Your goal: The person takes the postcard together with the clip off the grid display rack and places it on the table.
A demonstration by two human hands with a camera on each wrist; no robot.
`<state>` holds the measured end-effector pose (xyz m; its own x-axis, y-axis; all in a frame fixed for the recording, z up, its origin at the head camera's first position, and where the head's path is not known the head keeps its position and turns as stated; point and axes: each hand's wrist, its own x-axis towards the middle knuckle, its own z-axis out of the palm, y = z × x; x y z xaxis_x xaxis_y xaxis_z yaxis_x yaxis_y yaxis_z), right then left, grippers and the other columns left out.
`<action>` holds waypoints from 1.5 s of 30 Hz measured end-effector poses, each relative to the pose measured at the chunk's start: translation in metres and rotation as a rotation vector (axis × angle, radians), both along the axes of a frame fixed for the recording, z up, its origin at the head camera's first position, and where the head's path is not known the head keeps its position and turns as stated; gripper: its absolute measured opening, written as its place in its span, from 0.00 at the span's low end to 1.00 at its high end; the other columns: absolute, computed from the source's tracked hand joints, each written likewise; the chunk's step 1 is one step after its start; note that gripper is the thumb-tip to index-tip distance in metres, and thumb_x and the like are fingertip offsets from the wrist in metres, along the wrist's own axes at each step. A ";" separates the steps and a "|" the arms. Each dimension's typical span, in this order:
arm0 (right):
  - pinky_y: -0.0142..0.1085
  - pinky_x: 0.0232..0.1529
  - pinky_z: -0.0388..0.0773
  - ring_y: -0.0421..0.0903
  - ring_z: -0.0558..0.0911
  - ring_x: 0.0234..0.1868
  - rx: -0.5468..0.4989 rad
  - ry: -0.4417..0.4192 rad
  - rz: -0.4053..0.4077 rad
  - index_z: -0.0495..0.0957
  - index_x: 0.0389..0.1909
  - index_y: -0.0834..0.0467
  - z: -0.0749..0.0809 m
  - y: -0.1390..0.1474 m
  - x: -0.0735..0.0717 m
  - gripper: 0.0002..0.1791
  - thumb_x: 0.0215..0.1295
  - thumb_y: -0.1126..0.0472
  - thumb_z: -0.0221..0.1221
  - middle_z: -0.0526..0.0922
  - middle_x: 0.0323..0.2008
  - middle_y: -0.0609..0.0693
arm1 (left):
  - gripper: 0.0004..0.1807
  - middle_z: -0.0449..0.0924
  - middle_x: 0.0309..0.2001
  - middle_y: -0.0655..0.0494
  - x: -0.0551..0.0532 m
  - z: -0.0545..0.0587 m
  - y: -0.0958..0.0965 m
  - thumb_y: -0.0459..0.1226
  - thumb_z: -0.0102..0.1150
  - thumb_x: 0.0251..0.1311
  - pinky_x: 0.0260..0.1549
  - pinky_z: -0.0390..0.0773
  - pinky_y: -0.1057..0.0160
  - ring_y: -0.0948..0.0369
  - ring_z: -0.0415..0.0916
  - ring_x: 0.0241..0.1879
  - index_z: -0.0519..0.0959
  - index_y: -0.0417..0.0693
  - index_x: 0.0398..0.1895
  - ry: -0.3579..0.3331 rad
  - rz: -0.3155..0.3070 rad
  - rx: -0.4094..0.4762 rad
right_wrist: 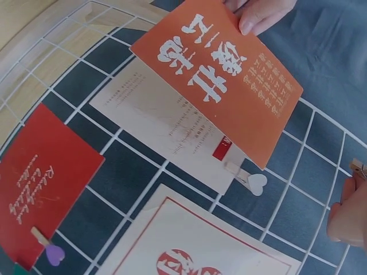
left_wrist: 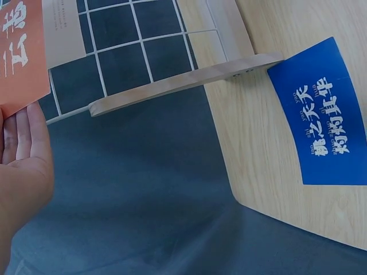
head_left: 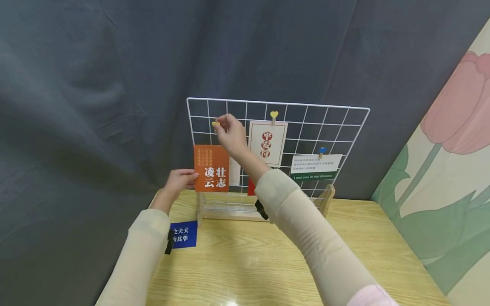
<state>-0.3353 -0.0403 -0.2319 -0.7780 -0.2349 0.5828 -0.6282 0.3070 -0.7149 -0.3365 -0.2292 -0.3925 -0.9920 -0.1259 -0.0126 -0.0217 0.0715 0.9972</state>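
Note:
My left hand (head_left: 178, 180) pinches the left edge of an orange card (head_left: 212, 168) with white characters, holding it upright before the left side of a white wire grid (head_left: 314, 105). Above the card's top edge, my right hand (head_left: 234, 138) pinches a small wooden clip with a yellow heart (head_left: 216, 124) between thumb and fingers. The clip's wooden end (right_wrist: 358, 167) shows at the right edge of the right wrist view. Behind the orange card, partly covered, hangs a pale printed card (right_wrist: 155, 114) with a white-heart clip (right_wrist: 256, 183) on it.
Also on the grid are a white card with red characters (head_left: 281, 144), a white-and-green card (head_left: 315, 168) and a red card (right_wrist: 46, 183). A blue card (head_left: 187, 234) lies on the wooden table (head_left: 237, 259). A dark curtain (head_left: 268, 51) hangs behind.

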 end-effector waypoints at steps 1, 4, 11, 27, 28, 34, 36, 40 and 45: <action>0.29 0.29 0.68 0.44 0.75 0.32 -0.002 -0.001 0.000 0.72 0.38 0.65 -0.002 0.001 0.000 0.08 0.58 0.68 0.52 0.78 0.31 0.54 | 0.20 0.75 0.38 0.40 0.020 0.023 0.014 0.32 0.54 0.54 0.39 0.73 0.54 0.54 0.76 0.33 0.69 0.28 0.48 -0.039 0.025 -0.035; 0.29 0.30 0.69 0.44 0.75 0.32 -0.018 -0.009 -0.005 0.72 0.38 0.65 -0.007 0.004 0.000 0.08 0.58 0.68 0.52 0.78 0.31 0.54 | 0.19 0.76 0.33 0.44 0.036 0.038 0.026 0.30 0.52 0.56 0.40 0.72 0.53 0.57 0.76 0.29 0.68 0.25 0.48 -0.049 0.020 -0.029; 0.30 0.32 0.69 0.43 0.75 0.35 -0.026 -0.014 0.003 0.72 0.38 0.64 -0.020 0.009 0.000 0.08 0.58 0.67 0.53 0.77 0.31 0.53 | 0.18 0.76 0.33 0.43 0.029 0.024 0.026 0.29 0.51 0.56 0.40 0.73 0.56 0.59 0.75 0.28 0.68 0.25 0.48 -0.052 0.030 -0.022; 0.31 0.36 0.71 0.43 0.75 0.35 -0.001 -0.051 0.015 0.73 0.36 0.63 -0.044 0.014 0.006 0.07 0.57 0.65 0.55 0.77 0.31 0.52 | 0.19 0.75 0.35 0.42 0.028 -0.002 0.022 0.30 0.53 0.55 0.39 0.73 0.56 0.59 0.75 0.29 0.68 0.26 0.48 -0.083 0.020 -0.001; 0.30 0.35 0.71 0.44 0.75 0.35 -0.003 -0.055 0.018 0.73 0.36 0.64 -0.046 0.015 0.006 0.07 0.57 0.65 0.55 0.77 0.32 0.53 | 0.19 0.75 0.34 0.43 0.029 -0.002 0.022 0.30 0.53 0.55 0.40 0.73 0.55 0.60 0.75 0.28 0.68 0.26 0.48 -0.086 0.020 0.005; 0.31 0.31 0.72 0.45 0.74 0.35 0.001 -0.074 0.028 0.72 0.36 0.64 -0.057 0.025 0.008 0.08 0.56 0.65 0.55 0.76 0.32 0.53 | 0.18 0.75 0.34 0.46 0.032 -0.007 0.024 0.30 0.52 0.55 0.41 0.72 0.54 0.61 0.75 0.28 0.69 0.27 0.48 -0.103 0.029 0.000; 0.31 0.31 0.72 0.45 0.74 0.35 0.007 -0.075 0.029 0.72 0.37 0.64 -0.061 0.029 0.008 0.08 0.56 0.65 0.55 0.76 0.32 0.52 | 0.18 0.75 0.35 0.45 0.031 -0.010 0.024 0.30 0.52 0.55 0.41 0.72 0.54 0.61 0.75 0.28 0.69 0.27 0.48 -0.104 0.031 -0.006; 0.33 0.34 0.71 0.45 0.74 0.35 0.011 -0.047 0.030 0.72 0.36 0.64 -0.069 0.037 0.008 0.08 0.56 0.66 0.55 0.76 0.32 0.52 | 0.18 0.76 0.36 0.44 0.032 -0.016 0.024 0.31 0.53 0.55 0.41 0.71 0.53 0.61 0.75 0.28 0.70 0.28 0.48 -0.111 0.046 -0.004; 0.41 0.39 0.71 0.47 0.74 0.35 -0.008 -0.034 0.031 0.72 0.36 0.67 -0.080 0.045 0.007 0.09 0.54 0.68 0.56 0.77 0.32 0.55 | 0.17 0.77 0.32 0.47 0.036 -0.023 0.026 0.30 0.53 0.55 0.40 0.72 0.54 0.61 0.75 0.27 0.70 0.27 0.47 -0.117 0.048 0.007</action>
